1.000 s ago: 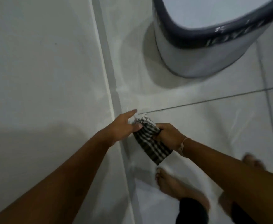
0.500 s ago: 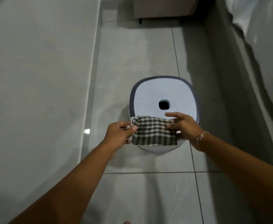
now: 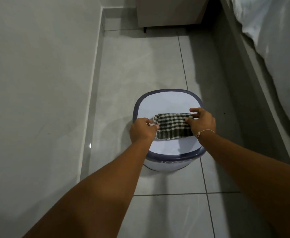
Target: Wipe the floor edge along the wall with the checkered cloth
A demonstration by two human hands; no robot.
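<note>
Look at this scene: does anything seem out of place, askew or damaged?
One thing stands out: the checkered cloth meant for the floor edge is stretched between the left hand and the right hand over the stool, not at the wall. Its left end looks frayed. Nothing is spilled.

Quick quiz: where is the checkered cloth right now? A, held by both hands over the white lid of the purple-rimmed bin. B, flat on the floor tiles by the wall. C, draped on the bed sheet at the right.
A: the green-and-white checkered cloth is stretched between the left hand and right hand above the white purple-rimmed bin.
</note>
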